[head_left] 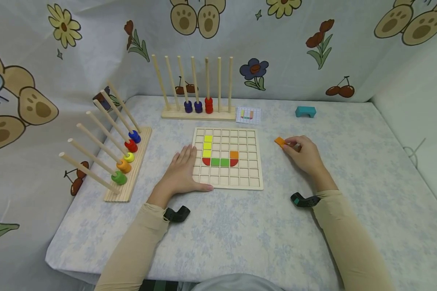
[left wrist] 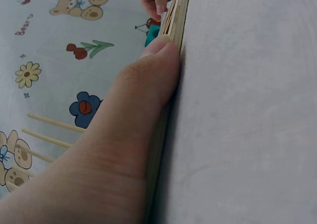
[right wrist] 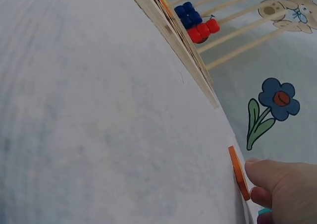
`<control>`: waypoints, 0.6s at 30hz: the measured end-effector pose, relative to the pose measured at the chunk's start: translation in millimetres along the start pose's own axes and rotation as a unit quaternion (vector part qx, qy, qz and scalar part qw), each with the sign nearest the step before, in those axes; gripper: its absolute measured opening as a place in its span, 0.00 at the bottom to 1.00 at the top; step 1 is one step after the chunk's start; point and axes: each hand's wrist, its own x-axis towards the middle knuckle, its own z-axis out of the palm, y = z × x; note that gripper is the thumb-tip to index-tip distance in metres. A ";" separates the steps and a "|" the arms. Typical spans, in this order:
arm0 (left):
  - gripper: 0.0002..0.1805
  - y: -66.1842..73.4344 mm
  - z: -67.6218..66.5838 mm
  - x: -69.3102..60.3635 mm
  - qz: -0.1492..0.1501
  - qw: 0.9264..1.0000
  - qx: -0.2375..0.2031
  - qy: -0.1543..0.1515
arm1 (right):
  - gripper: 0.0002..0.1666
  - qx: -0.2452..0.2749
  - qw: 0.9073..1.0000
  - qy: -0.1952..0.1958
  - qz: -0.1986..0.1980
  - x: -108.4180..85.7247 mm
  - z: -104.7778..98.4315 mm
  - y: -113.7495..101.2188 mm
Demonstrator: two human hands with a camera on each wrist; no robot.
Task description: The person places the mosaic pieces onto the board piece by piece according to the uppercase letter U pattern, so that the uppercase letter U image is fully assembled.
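Observation:
A square wooden grid board lies in front of me, with yellow tiles, green tiles, red rounded tiles and an orange tile set in its cells. My left hand rests along the board's left side, fingers extended, thumb stretched along the near edge. To the right of the board, my right hand pinches a loose orange piece at the fingertips, low over the table. The right wrist view shows this piece edge-on beside the fingers; their exact contact is partly hidden.
Wooden peg racks with coloured beads stand at the left and behind the board. A small card with a coloured pattern lies by the back rack. A teal block sits at the back right.

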 end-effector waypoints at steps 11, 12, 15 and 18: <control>0.84 -0.4 -0.1 -0.3 0.003 1.000 -0.001 0.005 | 0.18 -0.006 1.000 0.023 -0.011 -1.2 4.0 2.8; 0.84 -0.2 -0.3 -0.5 0.004 1.000 -0.001 0.005 | 0.18 -0.006 1.000 0.024 -0.009 -1.4 4.2 2.9; 0.84 0.7 -1.0 -0.8 0.004 1.000 -0.002 0.005 | 0.20 -0.012 1.000 0.026 -0.008 -2.0 4.4 3.9; 0.84 1.8 -1.5 -1.3 0.003 1.000 -0.004 0.004 | 0.21 -0.015 1.000 0.027 -0.003 -2.7 5.3 5.0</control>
